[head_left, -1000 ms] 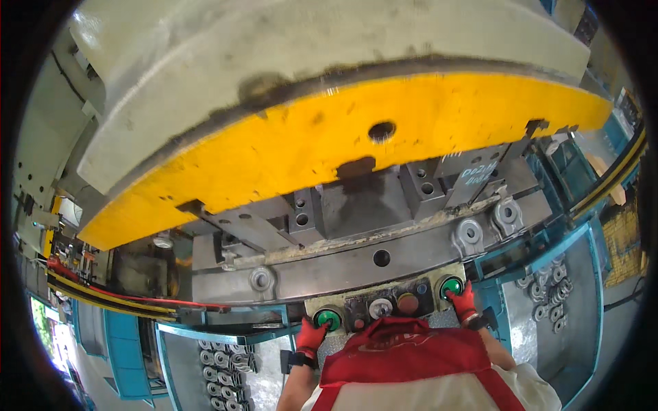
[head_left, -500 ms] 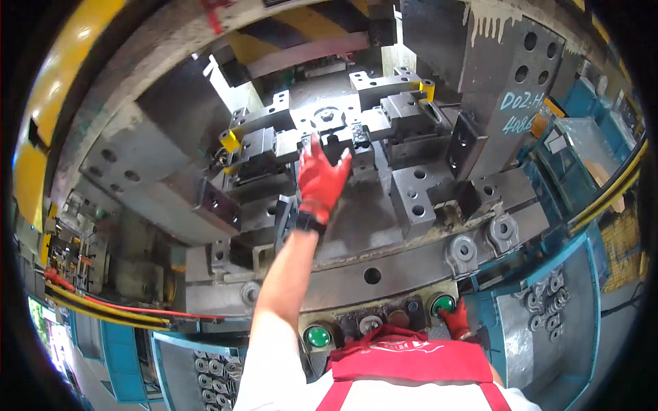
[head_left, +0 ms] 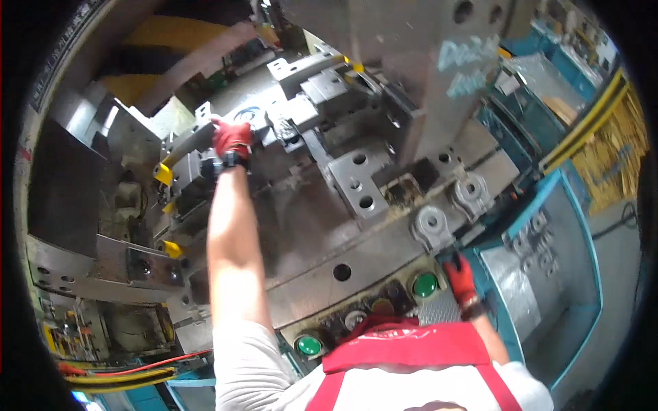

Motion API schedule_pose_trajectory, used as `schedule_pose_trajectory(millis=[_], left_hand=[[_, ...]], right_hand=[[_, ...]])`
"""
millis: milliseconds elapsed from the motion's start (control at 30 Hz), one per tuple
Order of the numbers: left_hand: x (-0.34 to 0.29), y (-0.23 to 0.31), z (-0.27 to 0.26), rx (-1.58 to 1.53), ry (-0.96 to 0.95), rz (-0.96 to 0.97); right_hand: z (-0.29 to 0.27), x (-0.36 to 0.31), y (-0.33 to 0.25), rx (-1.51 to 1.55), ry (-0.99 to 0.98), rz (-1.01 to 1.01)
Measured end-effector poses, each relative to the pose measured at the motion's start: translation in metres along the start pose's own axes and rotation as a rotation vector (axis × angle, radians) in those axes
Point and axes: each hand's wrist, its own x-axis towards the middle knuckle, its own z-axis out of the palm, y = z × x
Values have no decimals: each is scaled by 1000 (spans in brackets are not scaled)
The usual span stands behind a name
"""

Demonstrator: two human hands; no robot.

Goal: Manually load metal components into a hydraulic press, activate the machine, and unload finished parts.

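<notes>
My left hand (head_left: 232, 139), in a red glove with a dark band at the wrist, reaches into the press. It is at the left side of a ring-shaped metal part (head_left: 248, 115) on the lower die; its fingers are largely hidden by the back of the hand. My right hand (head_left: 460, 277), also red-gloved with dark fingertips, is beside the right green push button (head_left: 425, 284), not on it. Its fingers are apart and point toward a grey metal part with a round eye (head_left: 432, 225) on the bed's front edge. A similar eyed part (head_left: 471, 193) lies just beyond.
A control panel with a left green button (head_left: 308, 344) runs along the front. Steel blocks (head_left: 359, 183) and a thick upright (head_left: 428, 89) flank the die. A blue bin (head_left: 582, 329) holding several eyed parts stands at right. A yellow rail (head_left: 582, 130) passes behind it.
My view has turned and moved closer to the die. My left hand has reached farther in, to the ring-shaped part. My right hand has left the green button and shifted toward the eyed parts.
</notes>
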Motion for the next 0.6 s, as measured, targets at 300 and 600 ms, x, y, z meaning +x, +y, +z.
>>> schedule_pose_trajectory(millis=[300,600], left_hand=[[11,13,3,-28,-71,212],[13,39,36,468,-312,-130]], right_hand=[[22,58,-66,-637,92,-205],[36,58,-75,-639,37,-153]])
